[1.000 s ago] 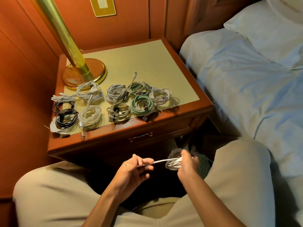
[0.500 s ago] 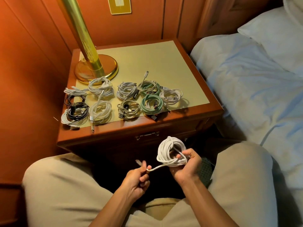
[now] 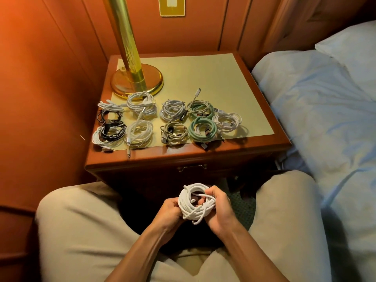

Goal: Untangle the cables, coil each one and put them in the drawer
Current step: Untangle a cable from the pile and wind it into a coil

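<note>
A white cable coil sits between my knees, held from both sides. My left hand grips its left edge and my right hand curls round its right edge, fingers through the loop. A short loose end hangs from the bottom of the coil. Several coiled cables lie in two rows on the nightstand top: white coils, a black coil, green coils and a beige coil. The drawer below the top is closed, its brass handle showing.
A brass lamp base and pole stand at the nightstand's back left. A bed with pale sheets lies to the right. Wood panelling closes the left and back. My knees in beige trousers flank the hands.
My left hand has moved right along the loose end and joined the coil. The free strand between the hands is now wound in, and the coil sits lower, held by both hands.
</note>
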{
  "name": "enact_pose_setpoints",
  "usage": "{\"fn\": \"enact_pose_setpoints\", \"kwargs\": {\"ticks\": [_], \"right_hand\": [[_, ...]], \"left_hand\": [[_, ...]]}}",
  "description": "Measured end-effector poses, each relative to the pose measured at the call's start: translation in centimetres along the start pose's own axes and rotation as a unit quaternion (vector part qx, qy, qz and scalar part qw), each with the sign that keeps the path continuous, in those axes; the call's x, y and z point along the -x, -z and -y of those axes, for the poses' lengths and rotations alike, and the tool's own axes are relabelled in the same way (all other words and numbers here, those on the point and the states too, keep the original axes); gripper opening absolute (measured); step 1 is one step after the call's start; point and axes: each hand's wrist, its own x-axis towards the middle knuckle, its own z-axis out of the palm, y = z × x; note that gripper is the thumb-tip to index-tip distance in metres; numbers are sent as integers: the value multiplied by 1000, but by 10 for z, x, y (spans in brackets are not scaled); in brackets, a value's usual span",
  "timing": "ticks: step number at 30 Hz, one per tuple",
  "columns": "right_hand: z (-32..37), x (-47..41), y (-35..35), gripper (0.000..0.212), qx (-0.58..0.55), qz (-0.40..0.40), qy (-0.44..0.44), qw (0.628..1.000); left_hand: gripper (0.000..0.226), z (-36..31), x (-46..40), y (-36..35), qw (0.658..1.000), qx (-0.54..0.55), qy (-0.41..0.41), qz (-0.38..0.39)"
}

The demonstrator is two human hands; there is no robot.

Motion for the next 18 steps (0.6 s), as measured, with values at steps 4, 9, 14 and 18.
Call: {"fn": "enact_pose_setpoints", "kwargs": {"ticks": [4,9,14,18], "right_hand": [[-3,-1,-5,13,54,3,-13,998],[-14,-8,-9,10,159,-44,42,985],[-27,-11,-4,24,325,-41,64,943],[-30,-6,4,41,602,-28,184,777]], "left_hand": [[34,2,-4,5,988,144,42,-36],[30,3,-10,13,926,356,110,-57],[45,4,-7,19,963,259,68,-33],[31,10,-8,18,988,118,-2,-99]]}}
